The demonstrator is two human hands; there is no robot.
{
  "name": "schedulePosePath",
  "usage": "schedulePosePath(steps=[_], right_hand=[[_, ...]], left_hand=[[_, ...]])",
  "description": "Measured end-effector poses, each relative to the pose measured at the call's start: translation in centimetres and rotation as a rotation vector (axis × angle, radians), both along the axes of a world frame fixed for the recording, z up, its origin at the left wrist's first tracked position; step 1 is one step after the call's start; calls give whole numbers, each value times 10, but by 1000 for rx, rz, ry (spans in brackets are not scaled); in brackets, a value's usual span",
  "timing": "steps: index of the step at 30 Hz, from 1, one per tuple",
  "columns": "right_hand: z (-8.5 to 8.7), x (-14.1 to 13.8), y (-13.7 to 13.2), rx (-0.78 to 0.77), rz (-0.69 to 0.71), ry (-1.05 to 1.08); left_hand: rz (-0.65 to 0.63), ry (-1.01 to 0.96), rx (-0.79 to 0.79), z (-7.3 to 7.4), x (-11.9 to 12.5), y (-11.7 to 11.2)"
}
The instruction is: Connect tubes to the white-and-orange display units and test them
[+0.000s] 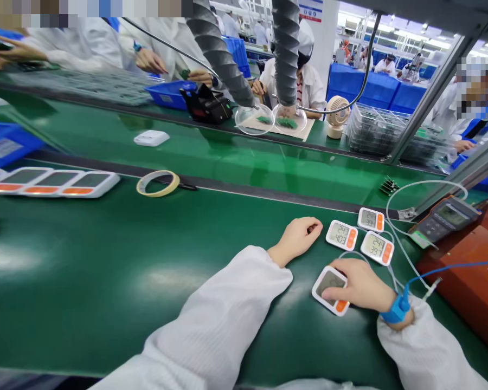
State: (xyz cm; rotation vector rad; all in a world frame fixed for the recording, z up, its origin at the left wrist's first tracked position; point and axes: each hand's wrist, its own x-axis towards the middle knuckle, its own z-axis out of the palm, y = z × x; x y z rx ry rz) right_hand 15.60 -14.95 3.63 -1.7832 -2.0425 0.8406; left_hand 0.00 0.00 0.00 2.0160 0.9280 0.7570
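Note:
My right hand [361, 284], with a blue strap round its wrist, grips a white digital thermo-hygrometer [327, 287] with an orange key strip. Its thumb lies over the screen; the fingers are at the far edge, partly hidden. My left hand [296, 238] rests on the green bench, fingers curled in, with nothing visible in them. Just right of it lie three similar meters with lit readings: one nearest the left hand [341, 235], one behind [371, 219] and one to the right [377, 248]. Thin pale tubes or cables run among them.
A row of meters [61, 181] and a tape roll [158, 184] lie left. On the green conveyor sits a white casing [151, 138]. A handheld instrument [445, 216] leans by a red-brown box [467, 271] at right. Co-workers sit opposite, beside a small fan [337, 114].

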Motion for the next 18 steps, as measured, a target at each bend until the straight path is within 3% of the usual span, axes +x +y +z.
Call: schedulePosePath(steps=[2,5,8,10,13,16,18], right_hand=[[-3,4,-4,-2,-61,128],[-7,8,-6,89,-299,432],[-12,9,-6,293,-560,605],[-14,10,-7,393,-640,607],[-14,9,-10,406,-528,612],[-14,8,-12,408,-306,529],[-15,8,-11,458,-248,396]], left_hand=[[9,-85,-84,4,1,-2],[-55,-318,-336,11,3,-13],[-315,-469,-578,18,8,-36],[-455,-465,-686,20,12,-52],[-448,-454,-787,18,16,-63],[-420,-535,-877,16,14,-56],[-456,-556,-923,15,10,-46]])
